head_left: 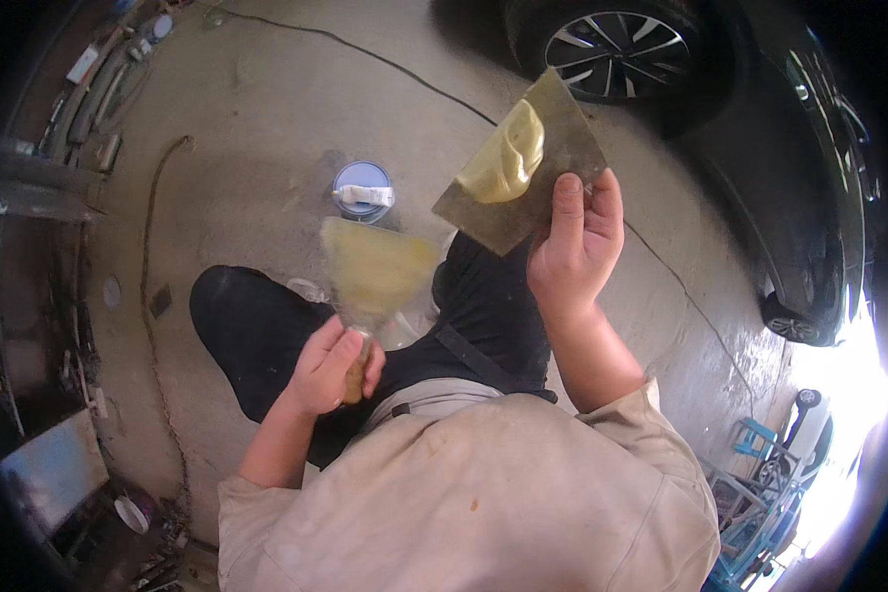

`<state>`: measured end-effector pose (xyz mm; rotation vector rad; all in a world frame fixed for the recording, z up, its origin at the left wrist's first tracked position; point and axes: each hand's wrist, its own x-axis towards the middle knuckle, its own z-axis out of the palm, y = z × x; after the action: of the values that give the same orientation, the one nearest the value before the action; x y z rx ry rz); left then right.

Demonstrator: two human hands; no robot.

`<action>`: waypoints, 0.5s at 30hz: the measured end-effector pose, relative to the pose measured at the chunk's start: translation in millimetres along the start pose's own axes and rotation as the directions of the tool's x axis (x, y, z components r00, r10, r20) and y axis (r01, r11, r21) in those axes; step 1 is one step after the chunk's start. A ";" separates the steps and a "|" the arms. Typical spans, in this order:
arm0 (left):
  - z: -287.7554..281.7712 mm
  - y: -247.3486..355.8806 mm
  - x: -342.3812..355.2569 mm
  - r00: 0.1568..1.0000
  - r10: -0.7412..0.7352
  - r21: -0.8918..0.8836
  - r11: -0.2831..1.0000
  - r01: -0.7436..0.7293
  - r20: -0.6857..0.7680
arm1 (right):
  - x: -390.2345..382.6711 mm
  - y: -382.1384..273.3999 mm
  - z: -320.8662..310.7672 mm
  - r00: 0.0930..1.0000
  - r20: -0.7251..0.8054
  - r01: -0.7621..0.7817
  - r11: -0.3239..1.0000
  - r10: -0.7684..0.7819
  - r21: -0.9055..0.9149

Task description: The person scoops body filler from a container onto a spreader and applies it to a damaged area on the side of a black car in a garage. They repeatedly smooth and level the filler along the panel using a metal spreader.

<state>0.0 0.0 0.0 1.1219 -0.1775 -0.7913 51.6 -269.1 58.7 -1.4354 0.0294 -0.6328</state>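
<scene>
I observe the left hand point(337, 367), left of centre, wrapped around the handle of a broad scraper point(378, 266), its blade smeared yellow and pointing up the frame. The right hand point(574, 237), right of centre, grips a flat plate point(572, 128) near one corner; thick yellow paste point(508, 163) lies on it. Scraper and plate: apart. I note a white tube point(370, 195) atop a round blue can point(358, 176), upper middle.

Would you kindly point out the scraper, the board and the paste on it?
Scraper point(377, 271): head view, on its blade.
Board point(572, 130): head view, bare face beside the paste.
Paste point(506, 160): head view, middle of the heap.
</scene>
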 end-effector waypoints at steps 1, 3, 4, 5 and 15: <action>0.0 5.3 1.5 0.996 -0.061 -0.127 0.990 0.069 0.067 | 1.1 1.7 1.4 0.999 -0.009 0.051 0.999 -0.051 -0.014; -2.6 16.4 3.0 0.980 -0.054 -0.190 0.978 0.091 0.191 | 1.9 6.2 23.6 0.987 0.017 0.159 0.986 -0.159 -0.038; -0.7 16.6 6.7 0.974 -0.086 -0.171 0.978 0.122 0.208 | 0.1 4.5 24.5 0.977 0.067 0.206 0.975 -0.201 -0.079; -1.0 18.3 8.4 0.972 -0.077 -0.200 0.972 0.123 0.224 | -5.5 1.5 25.8 0.962 0.123 0.256 0.962 -0.244 -0.099; -6.9 13.6 10.0 0.999 -0.050 0.087 0.995 0.048 0.020 | 6.4 -1.0 28.4 0.556 0.752 0.662 0.736 -0.353 -0.144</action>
<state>17.2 1.3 6.0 1.2035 -0.2050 -0.8467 67.5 -246.0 66.5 -2.0611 -0.9638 -0.5439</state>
